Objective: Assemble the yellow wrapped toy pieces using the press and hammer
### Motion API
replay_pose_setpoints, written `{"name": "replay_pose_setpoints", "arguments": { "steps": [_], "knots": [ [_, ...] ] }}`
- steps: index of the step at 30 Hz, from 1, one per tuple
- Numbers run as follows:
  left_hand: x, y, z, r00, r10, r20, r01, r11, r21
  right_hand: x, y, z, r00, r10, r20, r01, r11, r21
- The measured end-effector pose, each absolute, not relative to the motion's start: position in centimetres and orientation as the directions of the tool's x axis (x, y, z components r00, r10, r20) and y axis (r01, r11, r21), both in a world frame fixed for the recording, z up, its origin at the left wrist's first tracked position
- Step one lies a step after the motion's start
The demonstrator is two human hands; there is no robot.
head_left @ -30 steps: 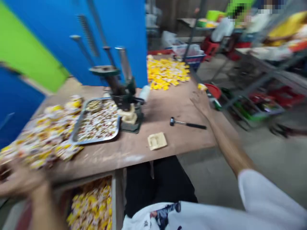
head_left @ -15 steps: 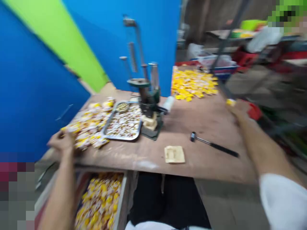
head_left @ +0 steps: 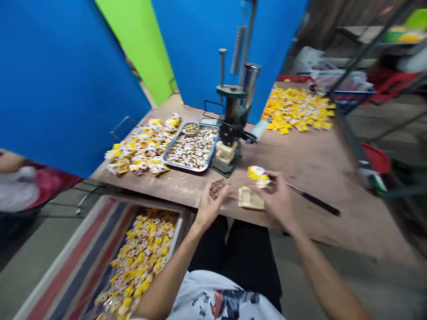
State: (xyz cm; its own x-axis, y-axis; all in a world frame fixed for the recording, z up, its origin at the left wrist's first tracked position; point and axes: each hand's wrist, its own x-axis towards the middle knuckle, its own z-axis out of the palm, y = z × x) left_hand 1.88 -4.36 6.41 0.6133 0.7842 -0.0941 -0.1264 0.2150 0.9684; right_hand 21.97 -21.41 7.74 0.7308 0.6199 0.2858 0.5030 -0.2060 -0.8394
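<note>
My right hand [head_left: 278, 195] is closed on a small white-and-yellow plastic figure [head_left: 259, 176], held just above a cream-coloured block mould [head_left: 250, 198] near the table's front edge. To the left of the block, my left hand [head_left: 213, 200] has its fingers loosely curled and apart, with nothing visible in them. Behind the hands stands a dark green hand press [head_left: 231, 120] with a cream fixture [head_left: 226, 152] at its base. A hammer [head_left: 315, 201] lies right of my right hand, its head hidden behind that hand.
Left of the press are a metal tray [head_left: 190, 168] of small pieces and a pile of white-and-yellow figures [head_left: 147, 144]. Yellow pieces [head_left: 298, 109] lie heaped at the back right. Below the table edge, a striped-lined box [head_left: 83, 262] holds many figures. Another person's arm [head_left: 11, 162] shows at left.
Both hands have come to the middle of the table, the left from the figure pile, the right from the right side. The view has shifted, and the right hand now holds a white-and-yellow figure.
</note>
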Motion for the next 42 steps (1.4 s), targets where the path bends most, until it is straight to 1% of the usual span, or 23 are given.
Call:
{"name": "replay_pose_setpoints", "arguments": {
  "steps": [1, 2, 3, 5, 7, 9, 11, 13, 14, 16, 17, 19, 21, 25, 28, 30, 33, 35, 37, 38, 40, 41, 42],
  "knots": [
    [2.7, -7.3, 6.5, 0.697, 0.698, -0.164, -0.161, 0.376, 0.912, 19.0, -20.8, 7.3, 0.742, 0.616, 0.266, 0.466, -0.187, -0.865],
    [3.3, -9.5, 6.7, 0.74, 0.636, -0.219, -0.182, 0.503, 0.845, 16.5, -20.0, 6.8, 0.737, 0.617, 0.277, 0.456, -0.151, -0.877],
    [3.6, -11.0, 6.9, 0.752, 0.605, -0.261, -0.201, 0.588, 0.783, 14.4, -19.3, 6.2, 0.744, 0.598, 0.296, 0.459, -0.136, -0.878],
    [4.0, -12.2, 7.2, 0.746, 0.59, -0.309, -0.235, 0.667, 0.707, 11.9, -18.9, 5.4, 0.754, 0.564, 0.336, 0.491, -0.145, -0.859],
    [3.8, -11.8, 7.0, 0.739, 0.599, -0.308, -0.234, 0.658, 0.716, 11.1, -19.9, 5.3, 0.743, 0.591, 0.314, 0.487, -0.156, -0.86],
    [3.2, -10.4, 6.5, 0.723, 0.637, -0.269, -0.195, 0.56, 0.805, 11.7, -21.6, 5.7, 0.691, 0.689, 0.22, 0.421, -0.136, -0.897],
    [2.8, -8.2, 5.6, 0.68, 0.71, -0.182, -0.132, 0.363, 0.923, 13.2, -23.1, 6.1, 0.646, 0.751, 0.138, 0.353, -0.133, -0.926],
    [2.7, -5.3, 4.7, 0.586, 0.809, -0.037, -0.061, 0.089, 0.994, 15.0, -23.9, 6.3, 0.684, 0.721, 0.11, 0.325, -0.166, -0.931],
    [2.9, -3.6, 4.3, 0.531, 0.846, 0.046, -0.016, -0.045, 0.999, 16.0, -24.1, 6.2, 0.723, 0.681, 0.116, 0.32, -0.181, -0.93],
    [3.7, -0.5, 3.5, 0.47, 0.866, 0.172, 0.09, -0.241, 0.966, 17.6, -24.0, 5.8, 0.789, 0.6, 0.134, 0.307, -0.195, -0.932],
    [4.2, 0.8, 3.2, 0.468, 0.861, 0.2, 0.133, -0.293, 0.947, 18.3, -23.9, 5.6, 0.808, 0.572, 0.138, 0.299, -0.198, -0.933],
    [5.4, 2.7, 2.7, 0.49, 0.843, 0.22, 0.174, -0.342, 0.923, 19.3, -23.7, 5.1, 0.823, 0.551, 0.14, 0.294, -0.203, -0.934],
    [6.7, 3.6, 2.5, 0.48, 0.844, 0.239, 0.156, -0.35, 0.924, 20.0, -23.7, 4.8, 0.814, 0.562, 0.143, 0.308, -0.21, -0.928],
    [8.7, 3.5, 2.3, 0.421, 0.86, 0.288, 0.076, -0.349, 0.934, 20.9, -23.5, 4.7, 0.774, 0.615, 0.154, 0.362, -0.229, -0.903],
    [9.6, 2.7, 2.1, 0.422, 0.836, 0.35, 0.119, -0.434, 0.893, 23.1, -22.0, 5.4, 0.762, 0.631, 0.149, 0.361, -0.222, -0.906],
    [10.0, 2.2, 1.9, 0.41, 0.826, 0.387, 0.182, -0.49, 0.853, 26.0, -19.3, 6.3, 0.802, 0.583, 0.13, 0.274, -0.167, -0.947],
    [10.3, 1.6, 1.6, 0.386, 0.831, 0.4, 0.228, -0.507, 0.831, 32.2, -12.9, 9.5, 0.867, 0.497, 0.002, 0.006, -0.007, -1.0],
    [10.4, 1.5, 1.4, 0.378, 0.836, 0.397, 0.232, -0.501, 0.834, 36.2, -8.1, 13.7, 0.786, 0.607, -0.114, -0.168, 0.033, -0.985],
    [10.4, 1.4, 1.2, 0.367, 0.844, 0.391, 0.225, -0.488, 0.843, 38.2, -4.3, 19.1, 0.681, 0.72, -0.134, -0.219, 0.026, -0.975],
    [10.4, 1.5, 1.0, 0.36, 0.849, 0.387, 0.214, -0.479, 0.851, 38.0, -3.0, 21.9, 0.669, 0.738, -0.083, -0.204, 0.075, -0.976],
    [10.5, 1.5, 0.8, 0.341, 0.862, 0.376, 0.192, -0.455, 0.87, 35.1, -1.8, 25.8, 0.668, 0.73, 0.144, -0.073, 0.257, -0.964],
    [10.5, 1.5, 0.7, 0.338, 0.868, 0.363, 0.192, -0.442, 0.876, 32.6, -1.9, 26.5, 0.645, 0.704, 0.298, 0.071, 0.333, -0.94],
    [10.5, 1.5, 0.6, 0.345, 0.873, 0.346, 0.202, -0.428, 0.881, 29.7, -2.3, 26.2, 0.559, 0.653, 0.511, 0.342, 0.379, -0.86]
  ]
}}
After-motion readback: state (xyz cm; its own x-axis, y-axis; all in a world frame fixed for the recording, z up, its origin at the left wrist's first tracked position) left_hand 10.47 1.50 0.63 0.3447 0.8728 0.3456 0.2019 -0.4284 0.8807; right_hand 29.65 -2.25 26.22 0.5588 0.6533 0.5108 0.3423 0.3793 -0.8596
